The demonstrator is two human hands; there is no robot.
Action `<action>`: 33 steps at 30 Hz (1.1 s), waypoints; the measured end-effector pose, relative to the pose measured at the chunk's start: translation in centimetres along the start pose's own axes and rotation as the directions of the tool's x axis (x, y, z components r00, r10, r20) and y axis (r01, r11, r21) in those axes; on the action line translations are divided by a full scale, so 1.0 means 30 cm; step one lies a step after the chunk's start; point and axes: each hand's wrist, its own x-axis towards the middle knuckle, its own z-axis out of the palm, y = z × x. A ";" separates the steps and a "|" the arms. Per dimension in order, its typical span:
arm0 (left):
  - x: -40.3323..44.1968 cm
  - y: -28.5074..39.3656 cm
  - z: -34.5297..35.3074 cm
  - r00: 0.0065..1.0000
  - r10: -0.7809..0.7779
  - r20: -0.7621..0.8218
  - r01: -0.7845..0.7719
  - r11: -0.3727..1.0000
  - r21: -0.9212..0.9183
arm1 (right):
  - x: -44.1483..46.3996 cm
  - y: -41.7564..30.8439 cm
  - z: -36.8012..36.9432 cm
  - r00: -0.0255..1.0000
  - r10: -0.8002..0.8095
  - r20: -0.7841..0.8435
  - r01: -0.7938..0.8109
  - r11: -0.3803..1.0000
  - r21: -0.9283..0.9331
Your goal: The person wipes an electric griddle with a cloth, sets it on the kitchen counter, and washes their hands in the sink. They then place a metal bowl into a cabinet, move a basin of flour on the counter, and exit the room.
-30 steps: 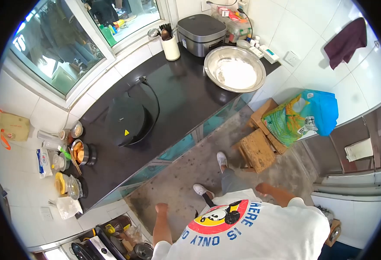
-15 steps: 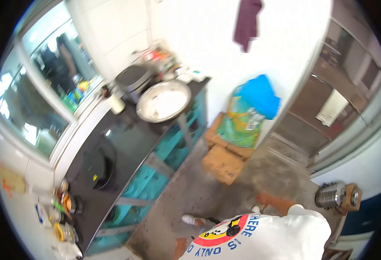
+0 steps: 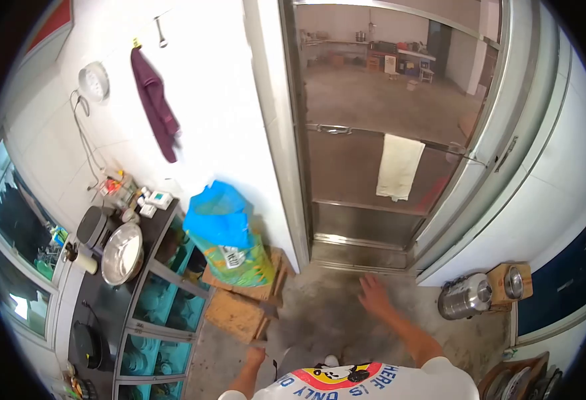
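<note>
My right hand (image 3: 375, 293) reaches forward over the floor toward the screen door (image 3: 346, 173), fingers spread and holding nothing. It is apart from the door. Low in the view, my left hand (image 3: 255, 357) is closed beside the small wooden stool (image 3: 236, 315); a thin dark shape shows just to its right, and what the fingers hold, if anything, cannot be made out. Behind that stool, a green and yellow sack with a blue plastic bag (image 3: 218, 213) on top rests on another wooden piece. A pale towel (image 3: 399, 167) hangs from the door's crossbar.
Along the left runs a dark counter (image 3: 99, 313) with a metal basin (image 3: 122, 253), a black pan (image 3: 87, 345) and glass-fronted cabinets (image 3: 153, 353). A steel pot (image 3: 465, 297) stands on the floor at right, near a wooden box with a metal bowl (image 3: 514, 283). Concrete floor (image 3: 319, 313) lies between.
My view has swung right, so the counter has moved left and the screen door now stands ahead. My right hand is extended forward toward the door; my left hand stays low and closed.
</note>
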 end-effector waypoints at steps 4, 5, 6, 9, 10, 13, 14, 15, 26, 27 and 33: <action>0.209 0.263 0.049 0.950 0.242 -0.196 -0.258 0.964 -0.061 | 0.455 -0.075 -0.358 0.949 -0.167 -0.266 0.147 0.985 -0.092; 0.314 0.401 0.064 0.943 0.251 -0.218 -0.283 0.950 -0.131 | 0.655 -0.071 -0.477 0.882 -0.264 -0.390 0.243 0.964 -0.105; 0.346 0.484 0.052 0.946 0.250 -0.206 -0.284 0.946 -0.156 | 0.798 -0.102 -0.562 0.790 -0.355 -0.501 0.337 0.933 -0.129; 0.512 0.721 0.014 0.947 0.265 -0.181 -0.304 0.922 -0.239 | 1.158 -0.041 -0.672 0.752 -0.386 -0.534 0.352 0.920 -0.170; 0.590 0.794 0.017 0.944 0.277 -0.176 -0.318 0.908 -0.275 | 1.276 0.003 -0.680 0.757 -0.400 -0.517 0.326 0.917 -0.231; 0.851 1.082 -0.050 0.926 0.318 -0.206 -0.371 0.869 -0.327 | 1.577 0.129 -0.722 0.777 -0.414 -0.475 0.280 0.902 -0.329; 0.912 1.178 -0.072 0.921 0.328 -0.209 -0.383 0.862 -0.332 | 1.640 0.183 -0.705 0.792 -0.404 -0.457 0.266 0.903 -0.338; 0.996 1.263 -0.077 0.891 0.368 -0.266 -0.440 0.846 -0.301 | 1.711 0.237 -0.673 0.734 -0.497 -0.462 0.220 0.818 -0.532; 1.560 2.129 -0.387 0.772 0.554 -0.311 -0.633 0.631 -0.449 | 2.329 0.583 -0.770 0.801 -0.294 -0.522 0.119 0.932 -0.343; 1.600 2.168 -0.401 0.795 0.533 -0.288 -0.601 0.634 -0.487 | 2.385 0.625 -0.784 0.798 -0.264 -0.542 0.084 0.939 -0.333; 1.992 2.359 -0.513 0.900 0.383 -0.206 -0.427 0.686 -0.590 | 2.736 0.958 -0.823 0.710 -0.123 -0.694 -0.046 0.974 -0.220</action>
